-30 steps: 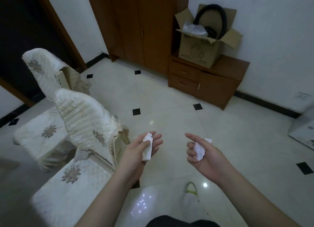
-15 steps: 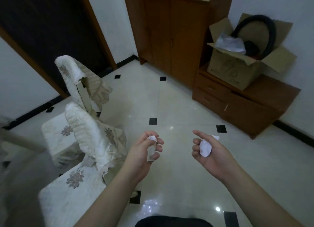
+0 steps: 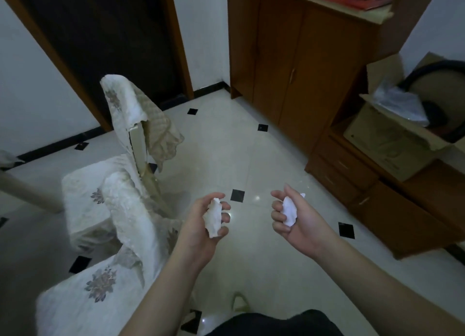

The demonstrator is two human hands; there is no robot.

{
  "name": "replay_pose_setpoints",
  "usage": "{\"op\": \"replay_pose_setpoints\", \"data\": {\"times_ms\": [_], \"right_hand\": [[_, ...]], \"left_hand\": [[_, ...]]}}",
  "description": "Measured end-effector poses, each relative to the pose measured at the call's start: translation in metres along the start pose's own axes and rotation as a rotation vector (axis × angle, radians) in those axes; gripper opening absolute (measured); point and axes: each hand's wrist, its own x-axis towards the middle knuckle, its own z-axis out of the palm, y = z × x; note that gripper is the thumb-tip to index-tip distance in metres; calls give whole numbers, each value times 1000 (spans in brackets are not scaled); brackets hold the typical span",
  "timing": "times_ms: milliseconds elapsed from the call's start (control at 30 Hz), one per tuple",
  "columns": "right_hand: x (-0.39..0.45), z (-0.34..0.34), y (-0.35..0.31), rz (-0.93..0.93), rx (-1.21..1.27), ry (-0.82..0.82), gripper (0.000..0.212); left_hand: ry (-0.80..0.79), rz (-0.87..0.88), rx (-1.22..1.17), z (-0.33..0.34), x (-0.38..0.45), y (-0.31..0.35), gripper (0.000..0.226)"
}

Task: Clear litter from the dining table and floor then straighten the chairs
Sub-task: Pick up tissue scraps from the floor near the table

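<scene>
The person has turned a little more toward the dark doorway [image 3: 100, 46] since a moment ago; the cabinet [image 3: 302, 66] now looks nearer. The left hand [image 3: 201, 225] has curled its fingers more tightly round one paper wad [image 3: 213, 217], and the right hand [image 3: 294, 219] grips the other wad [image 3: 289, 211] as before. Both pieces are off the floor [image 3: 239, 154]. I think they go to a bin, which I cannot see; the two covered chairs [image 3: 120, 209] are not yet straightened.

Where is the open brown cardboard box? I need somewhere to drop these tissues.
In the head view, the open brown cardboard box sits at the right edge on the low wooden drawer unit, beside the tall wooden cabinet.
</scene>
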Motion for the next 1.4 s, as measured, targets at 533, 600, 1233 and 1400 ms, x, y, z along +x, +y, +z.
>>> {"op": "replay_pose_setpoints", "data": {"times_ms": [533, 600, 1233, 1400], "right_hand": [[174, 34, -104, 171, -67, -102, 75], [196, 37, -118, 190, -58, -96, 74], [384, 117, -252, 320, -202, -247, 65], [451, 170, -266, 309, -252, -269, 65]], "left_hand": [[100, 28, 50, 76, 154, 87, 12], [142, 46, 59, 87, 177, 97, 12], [341, 287, -36, 110, 342, 206, 16], [357, 312, -94, 81, 399, 255, 18]]}}
